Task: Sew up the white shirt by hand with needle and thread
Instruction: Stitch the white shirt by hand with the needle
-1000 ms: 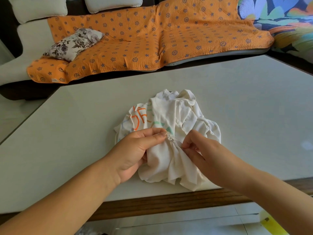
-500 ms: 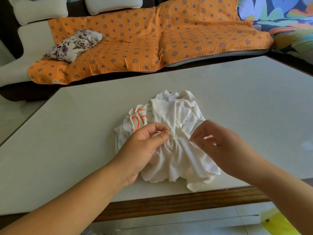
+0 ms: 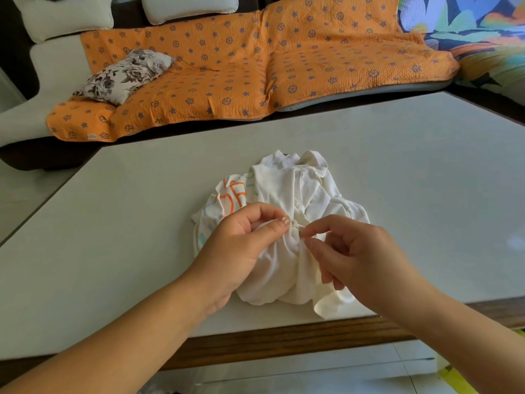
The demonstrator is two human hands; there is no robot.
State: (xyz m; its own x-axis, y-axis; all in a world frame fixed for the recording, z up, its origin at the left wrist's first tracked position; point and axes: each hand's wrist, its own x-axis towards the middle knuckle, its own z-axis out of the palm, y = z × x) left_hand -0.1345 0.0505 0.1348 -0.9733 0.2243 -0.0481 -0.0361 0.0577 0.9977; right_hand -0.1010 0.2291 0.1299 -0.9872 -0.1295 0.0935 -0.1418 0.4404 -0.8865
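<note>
We logged the crumpled white shirt [image 3: 287,189] on the table [image 3: 136,223] near its front edge, left hand [image 3: 241,245] pinching a gathered fold, right hand [image 3: 360,257] just beside it, fingers curled, pinching the needle [image 3: 302,234] at that fold.

Crumpled white cotton shirt [image 3: 287,194] lies on flat pale rectangular table top [image 3: 113,223], near front edge, about middle. Left hand [image 3: 241,245] on shirt's left side, pinches gathered fold. Right hand [image 3: 360,257] on right side, fingertips pinched at same fold, just beside left thumb. Behind table: pale upholstered sofa [image 3: 56,58], orange star-patterned quilted cover [image 3: 255,66] spread on seat. Grey floral fabric cushion [image 3: 125,75] on cover's left part. Bright leaf-print fabric [image 3: 483,29] right of cover.
</note>
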